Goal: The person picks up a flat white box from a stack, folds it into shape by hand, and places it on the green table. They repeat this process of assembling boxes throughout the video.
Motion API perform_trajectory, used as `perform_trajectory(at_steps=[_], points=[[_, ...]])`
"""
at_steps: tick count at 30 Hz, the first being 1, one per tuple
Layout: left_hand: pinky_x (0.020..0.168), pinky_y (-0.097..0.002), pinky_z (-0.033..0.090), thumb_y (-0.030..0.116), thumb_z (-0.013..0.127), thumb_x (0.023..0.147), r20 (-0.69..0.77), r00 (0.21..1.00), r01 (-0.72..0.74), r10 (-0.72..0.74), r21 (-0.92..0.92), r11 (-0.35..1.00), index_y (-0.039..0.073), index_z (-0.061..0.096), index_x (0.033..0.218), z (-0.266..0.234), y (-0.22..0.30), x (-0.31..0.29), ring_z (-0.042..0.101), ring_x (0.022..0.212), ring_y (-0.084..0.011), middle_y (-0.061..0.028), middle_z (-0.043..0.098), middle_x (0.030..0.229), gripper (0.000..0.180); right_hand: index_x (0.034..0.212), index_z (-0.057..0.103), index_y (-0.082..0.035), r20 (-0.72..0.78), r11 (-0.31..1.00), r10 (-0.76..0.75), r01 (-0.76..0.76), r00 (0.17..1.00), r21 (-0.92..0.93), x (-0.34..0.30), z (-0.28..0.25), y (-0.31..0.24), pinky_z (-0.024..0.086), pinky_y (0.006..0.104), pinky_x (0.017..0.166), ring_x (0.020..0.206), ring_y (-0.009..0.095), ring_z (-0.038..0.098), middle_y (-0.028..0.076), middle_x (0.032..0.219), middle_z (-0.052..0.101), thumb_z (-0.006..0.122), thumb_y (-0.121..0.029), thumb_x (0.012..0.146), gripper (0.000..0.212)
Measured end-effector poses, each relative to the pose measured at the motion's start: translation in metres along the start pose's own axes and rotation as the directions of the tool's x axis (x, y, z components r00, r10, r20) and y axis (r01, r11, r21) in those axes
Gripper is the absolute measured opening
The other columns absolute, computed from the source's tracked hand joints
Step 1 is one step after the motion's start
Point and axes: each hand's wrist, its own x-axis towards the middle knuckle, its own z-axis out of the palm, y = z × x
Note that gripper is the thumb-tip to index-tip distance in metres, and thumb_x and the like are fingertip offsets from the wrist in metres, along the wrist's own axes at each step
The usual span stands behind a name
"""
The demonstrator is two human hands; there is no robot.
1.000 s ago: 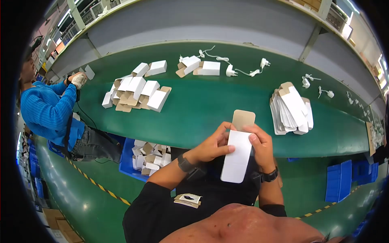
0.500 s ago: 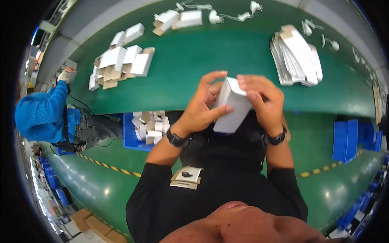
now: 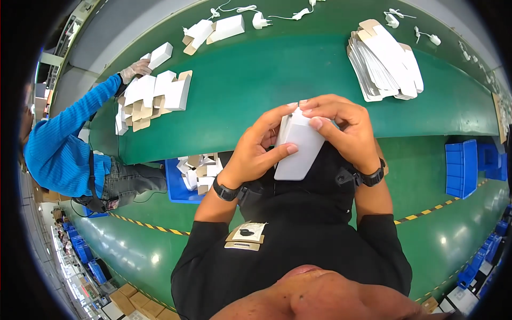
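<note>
A small white carton box (image 3: 300, 152) is held between my two hands, just in front of the near edge of the green table. My left hand (image 3: 256, 149) grips its left side, with the thumb across the face and the fingers up along the edge. My right hand (image 3: 346, 125) closes over the top end, its fingers pressed at the upper edge near the left fingertips. The flap at that end is partly covered by my fingers. Both wrists carry black bands.
White boxes (image 3: 173, 93) with open flaps lie on the table (image 3: 266, 69) at left. A stack of flat cartons (image 3: 384, 61) is at right, white plug adapters (image 3: 260, 21) behind. A co-worker in a blue sweater (image 3: 72, 138) stands left. Blue bins (image 3: 461, 168) flank me.
My right fingers have moved in over the box's top end, where the flap now lies lower. The co-worker's gloved hand has reached forward to the boxes at left. The whole view has shifted slightly.
</note>
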Motion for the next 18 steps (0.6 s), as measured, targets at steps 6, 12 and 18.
perform_trajectory(at_steps=[6, 12, 18], points=[[0.101, -0.0356, 0.05, -0.001, 0.065, 0.095, 0.016, 0.999, 0.052, -0.05, -0.228, 0.972, 0.009, 0.038, 0.15, -0.002, -0.009, 0.017, 0.057, 0.125, -0.0234, -0.0183, 0.052, 0.141, 0.062, 0.11, 0.074, 0.003, -0.03, 1.0, -0.017, 0.016, 0.999, -0.027, 0.004, -0.002, 0.018, 0.051, 0.039, 0.102, 0.119, 0.029, 0.065, 0.019, 0.124, 0.069, 0.072, 0.001, 0.089, 0.021], [0.1, -0.0362, 0.047, 0.002, 0.065, 0.095, 0.038, 0.991, 0.134, -0.129, -0.21, 0.968, 0.01, 0.04, 0.146, -0.018, -0.019, 0.049, 0.055, 0.12, -0.0216, -0.0139, 0.055, 0.132, 0.058, 0.116, 0.073, 0.002, -0.045, 0.999, -0.032, 0.031, 0.998, -0.032, 0.019, -0.017, 0.052, 0.047, 0.0432, 0.107, 0.126, 0.033, 0.061, 0.02, 0.131, 0.066, 0.071, -0.004, 0.091, 0.026], [0.095, -0.0409, 0.052, -0.003, 0.066, 0.089, -0.025, 0.976, -0.134, 0.218, 0.718, 0.683, 0.01, 0.049, 0.143, -0.07, -0.007, 0.137, 0.061, 0.114, -0.0281, -0.0123, 0.058, 0.135, 0.058, 0.129, 0.065, -0.001, -0.25, 0.603, -0.331, 0.0, 0.91, -0.798, 0.038, -0.058, 0.025, 0.037, 0.05, 0.114, 0.135, 0.04, 0.051, 0.021, 0.138, 0.061, 0.069, -0.012, 0.092, 0.04]])
